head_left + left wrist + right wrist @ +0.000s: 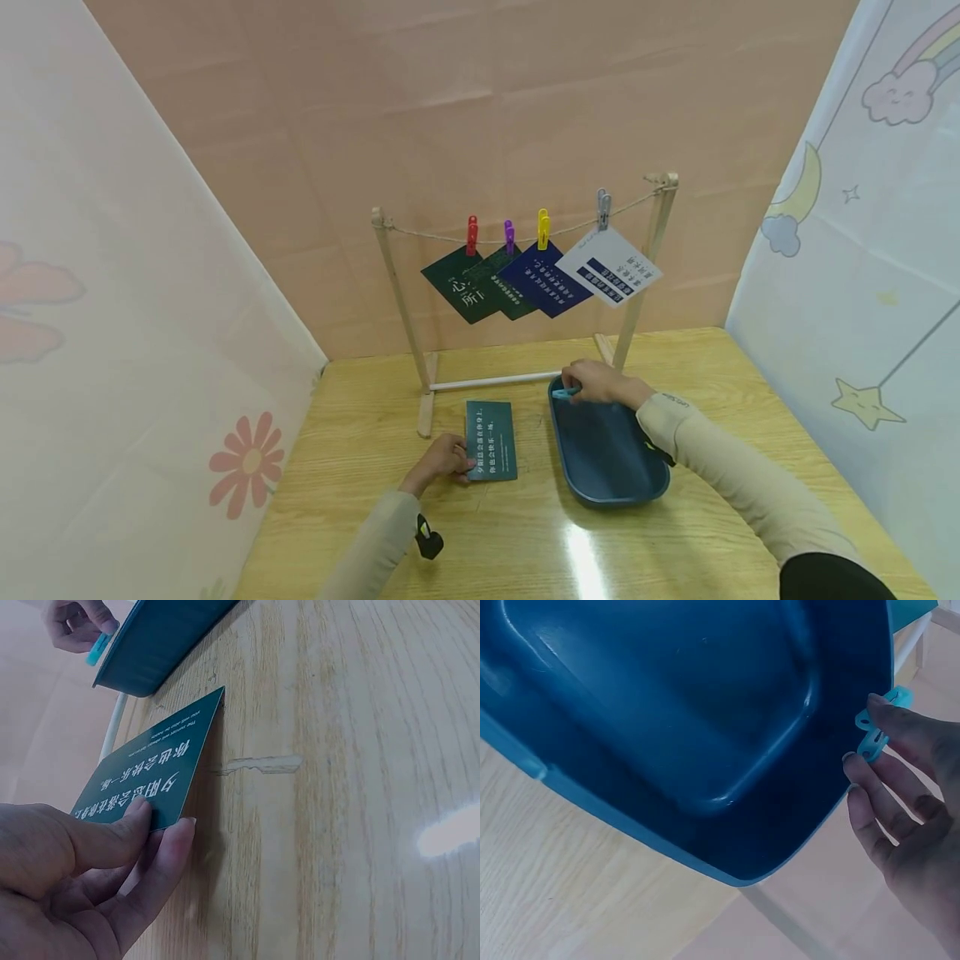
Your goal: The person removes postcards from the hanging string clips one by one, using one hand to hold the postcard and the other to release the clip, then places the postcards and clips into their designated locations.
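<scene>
Left hand (447,458) is pinching the dark green text card (493,442) at its near-left corner, thumb on top, fingers underneath. Card is lying left of the tray, its long axis running near to far; white text lines are following that axis, characters facing left at their tops. Left wrist view is showing the card tilting off the surface (510,533), casting shadow; cannot tell whether any edge is touching.

Right hand (596,382) is pinching a light blue clothespin (564,393) between thumb and fingers at the tray's far-left rim. Clothespin's long axis is running left to right, free end pointing left.

Dark blue tray (611,467) is standing on the surface to the right, its rounded long shape running near to far, tipping slightly rightward at the near end.

Beyond, a wooden rack (401,308) is supporting a line (427,237); red, purple, yellow and gray clothespins (543,229) are hanging four cards (543,279).
</scene>
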Demonstrator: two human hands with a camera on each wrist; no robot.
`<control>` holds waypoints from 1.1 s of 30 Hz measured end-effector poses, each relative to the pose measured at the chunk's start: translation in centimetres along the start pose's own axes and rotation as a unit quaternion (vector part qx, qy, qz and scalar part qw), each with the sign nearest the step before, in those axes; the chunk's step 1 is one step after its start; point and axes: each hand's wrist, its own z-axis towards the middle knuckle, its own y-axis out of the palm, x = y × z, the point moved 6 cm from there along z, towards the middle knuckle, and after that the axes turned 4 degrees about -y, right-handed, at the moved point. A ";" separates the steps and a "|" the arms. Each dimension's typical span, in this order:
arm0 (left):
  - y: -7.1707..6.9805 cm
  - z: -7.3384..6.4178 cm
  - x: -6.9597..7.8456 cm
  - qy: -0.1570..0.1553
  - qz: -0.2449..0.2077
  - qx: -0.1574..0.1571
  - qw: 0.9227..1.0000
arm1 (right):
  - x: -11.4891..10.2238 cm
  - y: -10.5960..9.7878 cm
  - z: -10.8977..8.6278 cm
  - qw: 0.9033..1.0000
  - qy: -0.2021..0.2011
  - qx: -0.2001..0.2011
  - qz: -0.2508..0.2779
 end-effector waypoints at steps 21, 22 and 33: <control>-0.1 -0.6 -0.2 0.008 -0.020 0.007 1.000 | 2.5 2.7 -0.6 0.998 0.035 -0.006 -0.045; -0.1 -0.7 -0.2 0.006 -0.024 0.006 1.000 | 2.6 2.8 -0.7 0.998 0.037 -0.006 -0.052; -0.3 -0.8 -0.6 -0.011 -0.033 0.017 0.999 | 3.8 3.6 -1.2 0.993 0.060 -0.001 -0.099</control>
